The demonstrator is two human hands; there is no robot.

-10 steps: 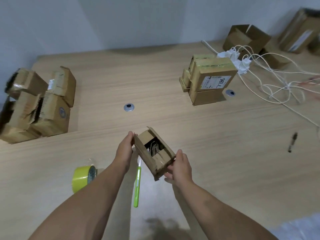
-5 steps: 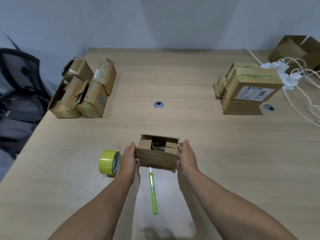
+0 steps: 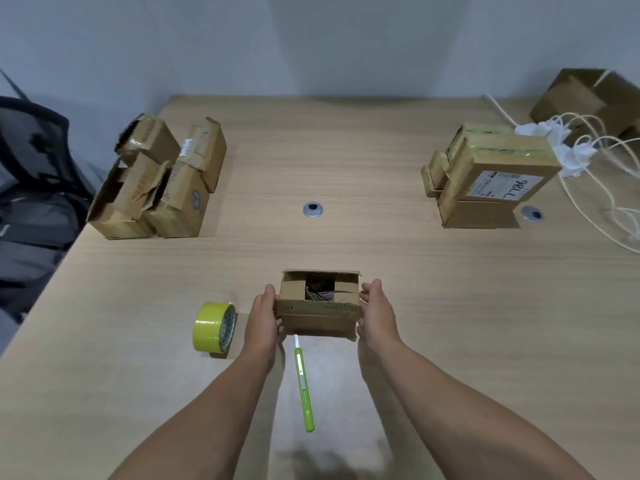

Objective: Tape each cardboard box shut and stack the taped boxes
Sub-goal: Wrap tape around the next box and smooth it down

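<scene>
A small open cardboard box [image 3: 318, 318] is in front of me over the wooden table [image 3: 346, 161], its top flaps apart and dark contents showing inside. My left hand [image 3: 263, 320] grips its left end and my right hand [image 3: 375, 315] grips its right end. The box covers the tip of a green utility knife [image 3: 303, 386] lying toward me. A roll of yellow tape [image 3: 213, 327] stands on edge just left of my left hand. A stack of taped boxes [image 3: 491, 181] sits at the back right.
Several untaped boxes [image 3: 159, 181] are piled at the table's back left, near the edge. White cables and plugs [image 3: 571, 150] trail over the right side, with more boxes [image 3: 588, 98] behind. Two metal grommets [image 3: 313, 210] [image 3: 531, 213] sit in the tabletop. A dark chair [image 3: 31, 174] stands at left.
The box was tilted and held up a second ago; both hands have turned it level and square in front of me. The view has swung left.
</scene>
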